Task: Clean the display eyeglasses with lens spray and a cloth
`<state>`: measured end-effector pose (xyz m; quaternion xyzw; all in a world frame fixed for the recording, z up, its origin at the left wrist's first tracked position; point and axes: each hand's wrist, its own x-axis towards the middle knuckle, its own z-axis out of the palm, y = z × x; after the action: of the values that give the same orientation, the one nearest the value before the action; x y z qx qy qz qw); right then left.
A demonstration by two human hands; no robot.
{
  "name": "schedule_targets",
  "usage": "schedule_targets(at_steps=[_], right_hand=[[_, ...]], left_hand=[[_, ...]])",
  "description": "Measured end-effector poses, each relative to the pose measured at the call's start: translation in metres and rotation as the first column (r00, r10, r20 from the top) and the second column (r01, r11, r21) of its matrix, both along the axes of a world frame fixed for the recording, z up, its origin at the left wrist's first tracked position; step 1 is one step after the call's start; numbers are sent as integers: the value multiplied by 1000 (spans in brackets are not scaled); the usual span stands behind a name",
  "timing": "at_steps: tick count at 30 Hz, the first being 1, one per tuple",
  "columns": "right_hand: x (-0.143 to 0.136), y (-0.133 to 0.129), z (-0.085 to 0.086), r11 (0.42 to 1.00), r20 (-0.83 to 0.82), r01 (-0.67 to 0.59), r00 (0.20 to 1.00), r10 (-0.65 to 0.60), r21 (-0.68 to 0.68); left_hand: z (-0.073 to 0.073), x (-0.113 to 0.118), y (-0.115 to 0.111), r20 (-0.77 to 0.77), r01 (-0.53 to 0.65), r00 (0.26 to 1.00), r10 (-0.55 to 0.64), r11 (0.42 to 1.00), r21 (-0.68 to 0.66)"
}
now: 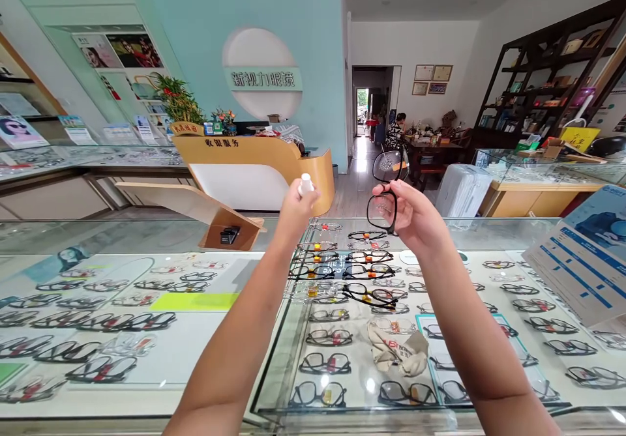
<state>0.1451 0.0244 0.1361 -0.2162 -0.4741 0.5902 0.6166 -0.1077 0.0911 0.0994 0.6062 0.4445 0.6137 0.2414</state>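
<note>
My left hand (296, 209) is closed around a small white bottle (306, 184), whose white top points up. To its right, my right hand (408, 211) pinches a pair of black-framed glasses (381, 209) by the middle, held on end with one lens above the other. Droplets or spots show on the upper lens. Both hands are raised over the glass display counter (274, 351). Below them a crumpled beige cloth (398, 351) lies on the counter top, and several pairs of glasses (369, 270) sit in rows beneath.
An open cardboard box (229, 234) stands on the counter at left. A printed blue and white board (581, 260) leans at right. Beyond are a wooden reception desk (254, 169), a wrapped white package (462, 191) and a seated person (396, 130) at a table.
</note>
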Motion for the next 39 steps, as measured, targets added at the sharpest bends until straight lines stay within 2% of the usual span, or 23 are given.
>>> schedule_targets(at_steps=[2,4,5,8,11,17,20,24,29,33,37,39], right_hand=[[2,-1,1,1000,-13,5,1000,-5,-1],[4,-1,2,1000,-12,16,1000,-16,2],[5,-1,3,1000,-6,21,1000,-21,5],[7,-1,3,999,17,27,999,-28,16],[9,0,4,999,29,32,999,-32,25],[10,0,4,999,19,39,999,-39,26],[10,-1,5,999,25,46,999,-47,23],[9,-3,7,999,1,43,999,-43,16],[9,-6,9,999,1,43,999,-43,6],[12,-6,9,998,30,64,997,-64,19],[16,-5,9,995,86,72,993,-77,62],[18,-5,9,994,107,78,991,-86,75]], left_hand=[[-15,-24,29,-17,-172,985,172,975,-139],[-35,-48,53,-128,-343,939,321,907,-244],[-46,-58,62,-208,-401,912,354,874,-275],[-75,-83,77,-315,-485,865,390,810,-330],[-95,-98,81,-381,-539,832,403,751,-382],[-112,-109,83,-474,-627,773,421,625,-466],[-115,-111,85,-493,-637,765,415,596,-488],[-117,-113,85,-498,-637,766,407,589,-497],[-111,-113,79,-492,-657,751,441,572,-490],[-96,-103,71,-487,-691,718,498,593,-413],[-68,-76,60,-496,-770,618,610,598,-223],[-51,-56,49,-498,-743,603,623,666,-67]])
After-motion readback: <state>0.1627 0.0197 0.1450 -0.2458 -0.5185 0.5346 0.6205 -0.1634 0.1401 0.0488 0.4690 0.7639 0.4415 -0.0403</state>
